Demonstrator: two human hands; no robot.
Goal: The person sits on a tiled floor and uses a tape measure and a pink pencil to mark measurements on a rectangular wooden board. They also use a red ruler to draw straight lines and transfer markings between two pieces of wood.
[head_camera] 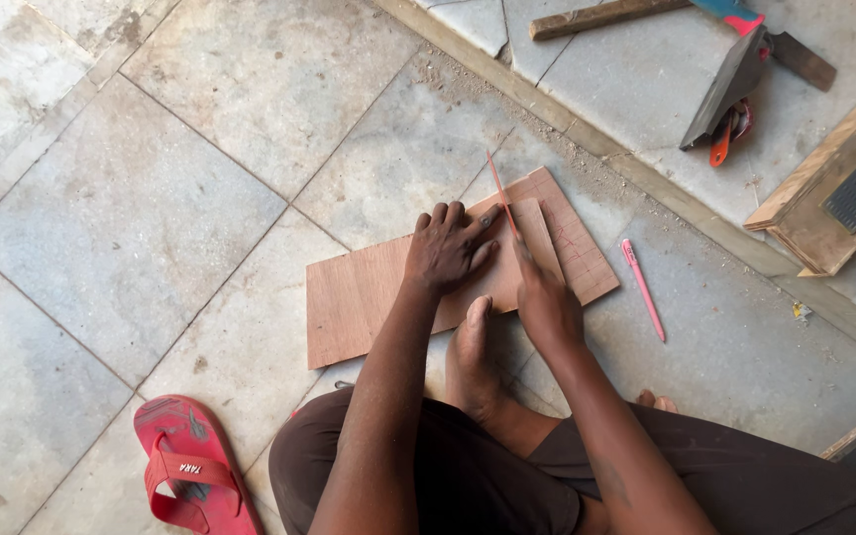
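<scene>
Reddish-brown flat rectangular plywood board (369, 297) lay on the grey stone-tiled floor (131, 218) at the centre of the frame, and we noted a smaller wooden piece (537, 243) resting on its right portion. We found the left hand (445, 248) spread flat, palm down, pressing on the board with fingers extended toward the smaller piece. We recorded the right hand (545, 302) closed around a thin red pencil (502, 193), whose upper end pointed toward the top of the frame while its lower end met the wood at the edge of the smaller piece. One bare foot (473, 357) rested against the board's lower edge, between the two forearms. We observed a pink pen (643, 289) lying on the floor just right of the board, apart from it. A red rubber sandal (190, 466) sat at the lower left. In the upper right we logged a metal-bladed hand tool (730, 84) and a wooden block (834, 188) on a raised stone step (636, 79).
</scene>
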